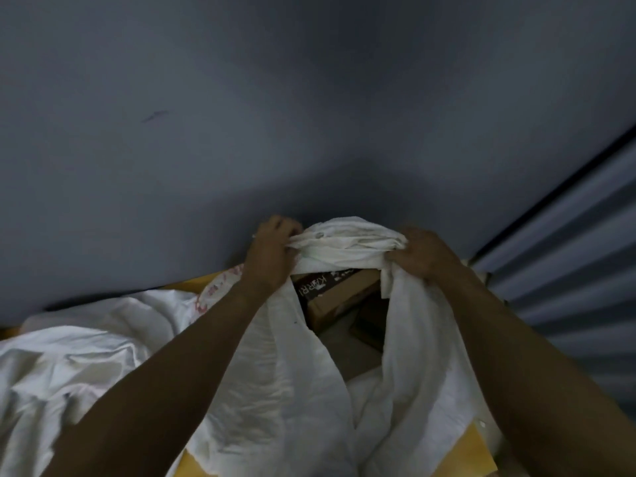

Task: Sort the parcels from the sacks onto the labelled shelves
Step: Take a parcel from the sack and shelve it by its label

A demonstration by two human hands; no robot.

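A white woven sack (296, 373) stands in front of me with its mouth pulled apart. My left hand (272, 251) grips the left side of its bunched rim, and my right hand (425, 253) grips the right side. Inside the opening lies a brown cardboard parcel (339, 297) with a dark printed band. A smaller dark parcel (370, 325) lies beside it, deeper in the sack. No shelves are in view.
A second crumpled white sack (69, 366) lies to the left. Yellow surfaces (475, 445) show under and behind the sacks. A plain grey wall (275, 115) fills the view ahead, and a ribbed roller shutter (571, 256) runs along the right.
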